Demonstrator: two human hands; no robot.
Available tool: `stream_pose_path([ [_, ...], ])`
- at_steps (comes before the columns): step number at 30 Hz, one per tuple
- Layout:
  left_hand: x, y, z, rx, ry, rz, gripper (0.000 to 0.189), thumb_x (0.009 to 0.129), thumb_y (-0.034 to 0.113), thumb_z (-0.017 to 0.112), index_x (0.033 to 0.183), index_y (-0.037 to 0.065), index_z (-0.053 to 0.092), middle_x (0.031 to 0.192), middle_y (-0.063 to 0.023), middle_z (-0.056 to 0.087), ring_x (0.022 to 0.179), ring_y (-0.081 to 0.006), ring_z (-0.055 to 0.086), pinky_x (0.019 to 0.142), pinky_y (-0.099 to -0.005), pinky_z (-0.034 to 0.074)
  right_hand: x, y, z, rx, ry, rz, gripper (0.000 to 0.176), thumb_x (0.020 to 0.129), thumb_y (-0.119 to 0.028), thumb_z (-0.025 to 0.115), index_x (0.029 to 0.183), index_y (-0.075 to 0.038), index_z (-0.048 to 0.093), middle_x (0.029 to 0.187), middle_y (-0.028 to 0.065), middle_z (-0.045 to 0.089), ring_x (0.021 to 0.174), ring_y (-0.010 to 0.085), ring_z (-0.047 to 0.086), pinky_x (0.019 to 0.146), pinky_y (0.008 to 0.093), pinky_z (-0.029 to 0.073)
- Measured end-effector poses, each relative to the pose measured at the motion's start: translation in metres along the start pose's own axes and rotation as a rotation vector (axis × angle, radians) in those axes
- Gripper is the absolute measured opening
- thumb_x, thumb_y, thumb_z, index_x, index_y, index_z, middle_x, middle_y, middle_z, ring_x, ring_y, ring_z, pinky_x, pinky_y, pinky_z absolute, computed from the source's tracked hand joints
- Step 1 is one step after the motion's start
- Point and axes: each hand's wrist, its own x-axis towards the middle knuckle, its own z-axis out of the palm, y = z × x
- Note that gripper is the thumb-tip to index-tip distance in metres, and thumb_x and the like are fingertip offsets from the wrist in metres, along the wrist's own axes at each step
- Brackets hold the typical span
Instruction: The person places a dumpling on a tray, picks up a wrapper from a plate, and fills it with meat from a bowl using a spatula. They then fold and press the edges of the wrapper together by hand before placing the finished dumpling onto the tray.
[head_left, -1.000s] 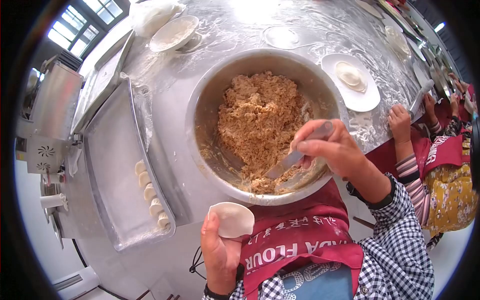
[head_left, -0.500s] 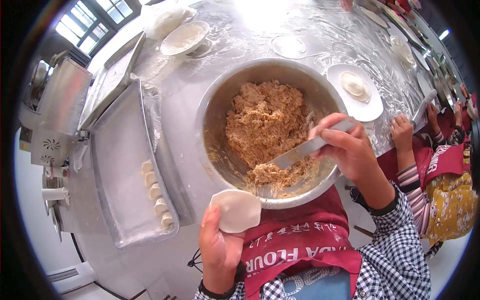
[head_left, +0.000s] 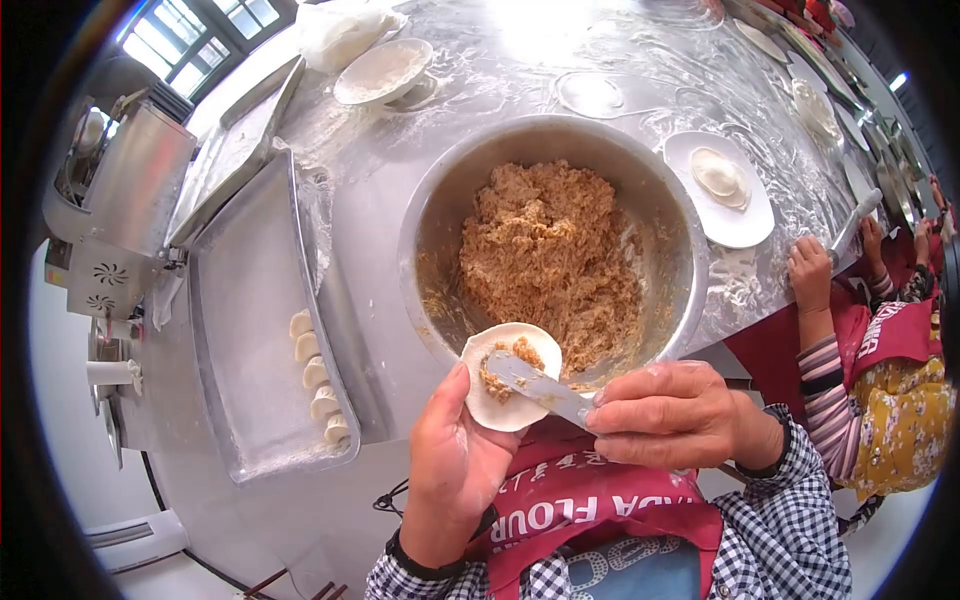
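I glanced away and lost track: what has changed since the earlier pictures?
The right hand moved the spatula leftward from inside the bowl onto the wrapper, where filling now sits. The left hand brought the wrapper up to the bowl's near rim. Neither hand let go. The dumplings stayed on their tray.

A kitchen: floury metal worktable (head_left: 385,190), trays (head_left: 260,330) and big mixing bowl (head_left: 420,300).
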Motion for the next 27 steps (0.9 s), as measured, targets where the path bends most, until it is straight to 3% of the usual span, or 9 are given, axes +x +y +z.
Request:
stream_pose_path([
  [5, 0.001, -0.002, -0.007, -0.037, -0.027, -0.005, 0.04, 0.095, 0.024, 0.033, 0.125, -0.001, 0.037, 0.125, -0.0172, 0.046, 0.116, -0.0277, 0.046, 0.099, -0.0437, 0.038, -0.003, -0.001, -0.008, 0.122, 0.077, 0.108, 0.014, 0.069, -0.007, 0.065, 0.083, -0.003, 0.065, 0.088, 0.0135, 0.064, 0.077, 0.0258, 0.063, 0.066, 0.0324, 0.053],
  [8, 0.002, -0.002, -0.006, -0.044, -0.043, 0.019, 0.04, 0.095, 0.024, 0.033, 0.126, -0.002, 0.036, 0.125, -0.0173, 0.046, 0.117, -0.028, 0.045, 0.099, -0.0438, 0.037, -0.007, -0.005, -0.008, 0.206, 0.276, 0.221, 0.013, 0.07, -0.004, 0.064, 0.083, -0.002, 0.065, 0.087, 0.0145, 0.064, 0.078, 0.026, 0.064, 0.065, 0.0324, 0.052],
  [14, 0.001, -0.003, -0.004, -0.053, -0.045, 0.04, 0.041, 0.095, 0.023, 0.033, 0.126, -0.002, 0.035, 0.126, -0.0177, 0.045, 0.117, -0.0284, 0.045, 0.1, -0.0442, 0.036, -0.007, -0.009, 0.001, 0.04, 0.074, 0.094, 0.015, 0.071, -0.007, 0.064, 0.085, -0.002, 0.065, 0.091, 0.0138, 0.063, 0.079, 0.0257, 0.063, 0.066, 0.0324, 0.053],
  [21, 0.0, -0.004, -0.003, -0.012, -0.024, 0.042, 0.04, 0.094, 0.023, 0.033, 0.126, -0.002, 0.035, 0.125, -0.0175, 0.046, 0.116, -0.0281, 0.046, 0.098, -0.0434, 0.039, -0.009, -0.007, -0.003, 0.077, 0.233, 0.208, 0.02, 0.068, -0.005, 0.067, 0.087, -0.003, 0.064, 0.093, 0.014, 0.063, 0.081, 0.0259, 0.063, 0.068, 0.0329, 0.053],
  [27, 0.001, -0.004, -0.002, 0.001, -0.037, 0.045, 0.04, 0.094, 0.023, 0.034, 0.126, -0.002, 0.035, 0.126, -0.0173, 0.045, 0.116, -0.0289, 0.046, 0.097, -0.0433, 0.039, -0.008, -0.005, 0.0, 0.136, 0.141, 0.139, 0.013, 0.072, -0.003, 0.065, 0.084, 0.0, 0.064, 0.091, 0.0157, 0.063, 0.079, 0.0262, 0.063, 0.067, 0.0334, 0.052],
])
